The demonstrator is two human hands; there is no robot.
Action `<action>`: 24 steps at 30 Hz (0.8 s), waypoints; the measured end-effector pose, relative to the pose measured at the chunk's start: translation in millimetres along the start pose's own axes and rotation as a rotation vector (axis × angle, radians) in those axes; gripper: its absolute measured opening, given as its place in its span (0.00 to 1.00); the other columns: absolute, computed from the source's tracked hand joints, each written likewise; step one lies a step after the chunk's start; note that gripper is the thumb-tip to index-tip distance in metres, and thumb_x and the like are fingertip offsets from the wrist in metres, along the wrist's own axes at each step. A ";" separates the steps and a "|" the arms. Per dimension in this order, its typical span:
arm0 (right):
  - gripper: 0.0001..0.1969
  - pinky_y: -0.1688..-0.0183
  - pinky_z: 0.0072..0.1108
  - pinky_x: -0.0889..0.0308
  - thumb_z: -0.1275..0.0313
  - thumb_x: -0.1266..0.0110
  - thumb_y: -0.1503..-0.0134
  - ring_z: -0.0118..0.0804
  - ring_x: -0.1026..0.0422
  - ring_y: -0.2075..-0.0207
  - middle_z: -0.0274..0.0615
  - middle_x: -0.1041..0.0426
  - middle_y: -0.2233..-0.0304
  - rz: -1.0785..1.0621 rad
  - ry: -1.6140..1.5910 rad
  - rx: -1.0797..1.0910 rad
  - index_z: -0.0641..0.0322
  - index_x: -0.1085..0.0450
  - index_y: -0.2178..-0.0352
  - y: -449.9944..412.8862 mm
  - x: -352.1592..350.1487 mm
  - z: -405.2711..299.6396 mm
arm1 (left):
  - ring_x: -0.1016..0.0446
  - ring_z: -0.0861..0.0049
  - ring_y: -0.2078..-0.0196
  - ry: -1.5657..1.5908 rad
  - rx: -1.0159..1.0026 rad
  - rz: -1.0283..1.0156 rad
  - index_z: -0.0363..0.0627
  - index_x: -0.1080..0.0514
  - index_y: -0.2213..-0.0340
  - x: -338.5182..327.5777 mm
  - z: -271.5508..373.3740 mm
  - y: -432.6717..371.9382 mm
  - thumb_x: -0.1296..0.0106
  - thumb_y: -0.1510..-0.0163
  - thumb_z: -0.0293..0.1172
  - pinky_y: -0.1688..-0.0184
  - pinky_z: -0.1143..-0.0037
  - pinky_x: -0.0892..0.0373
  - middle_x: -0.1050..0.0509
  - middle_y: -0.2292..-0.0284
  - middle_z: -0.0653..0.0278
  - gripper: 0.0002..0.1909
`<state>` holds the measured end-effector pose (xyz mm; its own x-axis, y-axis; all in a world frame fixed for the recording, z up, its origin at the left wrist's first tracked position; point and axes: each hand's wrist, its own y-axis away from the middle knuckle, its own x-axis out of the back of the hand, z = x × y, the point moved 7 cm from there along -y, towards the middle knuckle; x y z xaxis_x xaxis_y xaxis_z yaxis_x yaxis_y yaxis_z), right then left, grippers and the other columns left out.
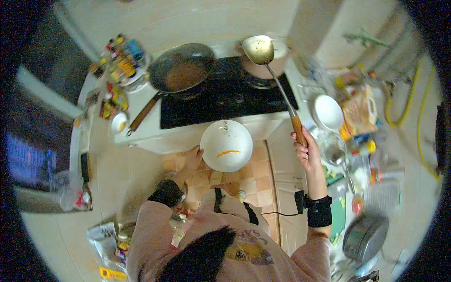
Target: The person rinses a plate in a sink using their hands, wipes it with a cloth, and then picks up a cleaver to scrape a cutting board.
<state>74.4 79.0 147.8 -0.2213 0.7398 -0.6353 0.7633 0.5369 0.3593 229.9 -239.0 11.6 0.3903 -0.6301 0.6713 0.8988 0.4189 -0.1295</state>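
Observation:
My left hand grips the rim of a white bowl on its left side. The bowl hangs in the air in front of the counter edge, with an orange streak and some dark writing on its inside. My right hand is closed around the wooden handle of a metal wok spatula. Its broad, stained blade is raised over the back right of the black cooktop, partly covering a pot. A dark frying pan with a brownish base sits at the cooktop's left.
Seasoning bottles crowd the left corner. A small white dish lies near the pan handle. To the right are a white bowl, a glass bowl, packages and a grey pan. A cable hangs from my right wristband.

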 end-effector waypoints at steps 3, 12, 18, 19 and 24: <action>0.13 0.96 0.03 0.59 0.65 0.62 0.47 0.12 0.52 0.91 0.37 0.39 0.76 0.104 -0.053 0.115 0.65 0.44 0.66 35.3 28.5 -18.6 | 0.35 0.72 0.80 0.094 -0.072 -0.221 0.36 0.36 0.72 -67.7 20.9 -25.0 0.59 0.52 0.32 0.76 0.72 0.39 0.34 0.81 0.56 0.10; 0.13 0.96 0.04 0.59 0.65 0.59 0.48 0.12 0.52 0.91 0.35 0.38 0.78 0.402 -0.246 0.460 0.65 0.42 0.68 167.8 87.9 -38.8 | 0.34 0.77 0.76 0.154 -0.245 -1.054 0.34 0.36 0.69 -186.4 194.8 -26.0 0.62 0.51 0.29 0.73 0.76 0.37 0.32 0.78 0.60 0.11; 0.12 0.96 0.04 0.58 0.65 0.61 0.47 0.13 0.53 0.92 0.36 0.39 0.77 0.654 -0.464 0.641 0.65 0.43 0.68 282.8 126.6 19.5 | 0.33 0.75 0.70 0.165 -0.464 -1.318 0.32 0.35 0.69 -251.3 225.7 35.5 0.60 0.52 0.30 0.66 0.76 0.37 0.31 0.74 0.57 0.12; 0.12 0.96 0.04 0.58 0.66 0.62 0.47 0.13 0.52 0.92 0.36 0.39 0.77 0.658 -0.480 0.668 0.65 0.43 0.68 297.3 126.9 30.0 | 0.33 0.74 0.71 0.200 -0.429 -1.352 0.32 0.35 0.70 -237.3 243.0 45.5 0.60 0.52 0.31 0.67 0.76 0.37 0.31 0.75 0.57 0.12; 0.13 0.96 0.04 0.59 0.65 0.63 0.47 0.13 0.53 0.92 0.37 0.39 0.77 0.720 -0.605 0.739 0.62 0.44 0.64 358.1 129.2 94.1 | 0.33 0.73 0.72 0.140 -0.467 -1.484 0.33 0.35 0.71 -262.1 236.8 76.3 0.59 0.52 0.32 0.69 0.75 0.37 0.31 0.75 0.57 0.12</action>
<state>376.3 328.8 130.1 0.5710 0.3578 -0.7389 0.8027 -0.4323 0.4109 149.0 113.0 -1.5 -0.8783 -0.3448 0.3313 0.4517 -0.8256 0.3382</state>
